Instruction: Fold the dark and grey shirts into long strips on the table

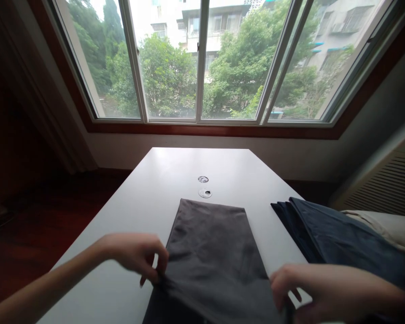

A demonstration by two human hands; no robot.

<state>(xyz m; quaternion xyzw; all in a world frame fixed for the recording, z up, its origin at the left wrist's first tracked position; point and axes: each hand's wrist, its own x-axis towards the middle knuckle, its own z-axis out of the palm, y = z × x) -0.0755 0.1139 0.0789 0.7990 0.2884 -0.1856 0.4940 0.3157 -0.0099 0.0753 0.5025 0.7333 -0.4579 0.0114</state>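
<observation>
Grey cloth (212,252): folded into a long flat panel, laid lengthwise down the middle of the white surface (148,198), far edge square and stopping just short of two round cable ports (204,192). Near end bunched and lifted slightly, creases running in from both sides, apparently because of grips at both near corners. Laid flat and centred, probably to keep the edges in line for handling.

Left hand (137,254): fingers curled, fingertips pressed together on the cloth's left near edge, pinching a small gather of fabric. Right hand (297,288): at the right near edge, fingers bent downward over the fabric, seemingly closed on the hem, though fingertips blurred and partly out of frame, so grip only probable.

To the right, close to the grey cloth but apart from it: dark blue fabric (324,229), folded in layers, lying at the surface's right edge, partly over a pale cushion or cover (388,227) just beyond it. Kept aside, clear of the work in the middle.

Behind the surface: wide window (202,63), trees and buildings outside; slatted unit (388,184) at the right wall.

Hidden or unclear: near end of the grey cloth cut off by the bottom of the frame, so full length and any further folds unknown. Underside layers unseen. Type of garment or textile impossible to tell. Left floor area too dark for detail.
</observation>
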